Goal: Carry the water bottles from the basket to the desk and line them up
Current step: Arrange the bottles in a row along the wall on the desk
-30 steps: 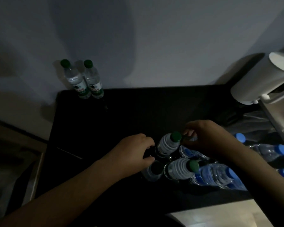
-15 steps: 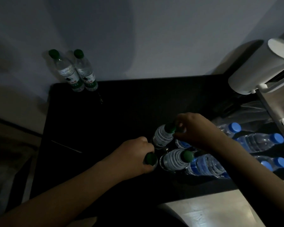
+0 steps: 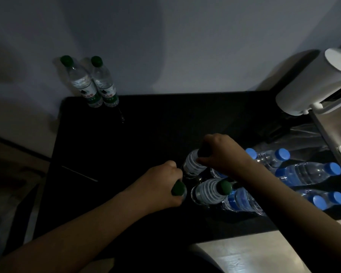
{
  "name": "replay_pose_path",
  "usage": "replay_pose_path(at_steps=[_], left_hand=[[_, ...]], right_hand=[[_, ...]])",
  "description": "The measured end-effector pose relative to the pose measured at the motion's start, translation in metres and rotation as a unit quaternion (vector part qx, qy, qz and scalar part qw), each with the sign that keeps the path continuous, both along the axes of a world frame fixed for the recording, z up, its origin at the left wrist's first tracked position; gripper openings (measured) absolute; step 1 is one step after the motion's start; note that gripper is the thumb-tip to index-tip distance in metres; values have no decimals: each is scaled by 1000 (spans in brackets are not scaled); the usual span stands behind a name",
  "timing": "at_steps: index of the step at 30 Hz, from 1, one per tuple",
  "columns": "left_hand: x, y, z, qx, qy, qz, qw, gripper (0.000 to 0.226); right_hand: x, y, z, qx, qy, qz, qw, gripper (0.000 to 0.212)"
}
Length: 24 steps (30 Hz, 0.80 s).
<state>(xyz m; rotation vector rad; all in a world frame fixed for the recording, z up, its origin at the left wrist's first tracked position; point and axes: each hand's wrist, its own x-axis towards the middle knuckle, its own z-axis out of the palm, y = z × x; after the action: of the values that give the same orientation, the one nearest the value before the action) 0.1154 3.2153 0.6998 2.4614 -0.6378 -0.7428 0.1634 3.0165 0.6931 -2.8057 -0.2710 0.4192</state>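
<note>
Two green-capped water bottles (image 3: 95,85) stand side by side at the far left corner of the black desk (image 3: 156,123), against the wall. At the right, several bottles lie in a dark basket (image 3: 303,133), some green-capped, several blue-capped (image 3: 307,173). My left hand (image 3: 163,186) grips the neck of a green-capped bottle (image 3: 178,189), most of which is hidden under the hand. My right hand (image 3: 222,152) grips the top of another green-capped bottle (image 3: 193,164), covering its cap. A third green-capped bottle (image 3: 211,191) lies between my arms.
A white cylindrical appliance (image 3: 313,81) sits at the far right above the basket. A pale surface (image 3: 244,257) shows at the bottom right. The wall runs directly behind the desk. The scene is dim.
My left hand has closed round a green-capped bottle's neck and drawn it nearer. My right hand has moved onto the other bottle's cap and covers it.
</note>
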Motion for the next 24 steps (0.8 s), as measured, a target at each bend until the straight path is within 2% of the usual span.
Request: replay_pose_path(at_steps=[10, 15, 24], left_hand=[[17, 37, 8, -77, -40, 89, 992, 19], [33, 61, 11, -83, -62, 117, 988, 18], [61, 99, 12, -76, -87, 158, 981, 26]], right_hand=[[19, 0, 8, 17, 0, 21, 1000, 23], [44, 5, 22, 48, -2, 23, 999, 22], [110, 46, 43, 42, -19, 61, 997, 22]])
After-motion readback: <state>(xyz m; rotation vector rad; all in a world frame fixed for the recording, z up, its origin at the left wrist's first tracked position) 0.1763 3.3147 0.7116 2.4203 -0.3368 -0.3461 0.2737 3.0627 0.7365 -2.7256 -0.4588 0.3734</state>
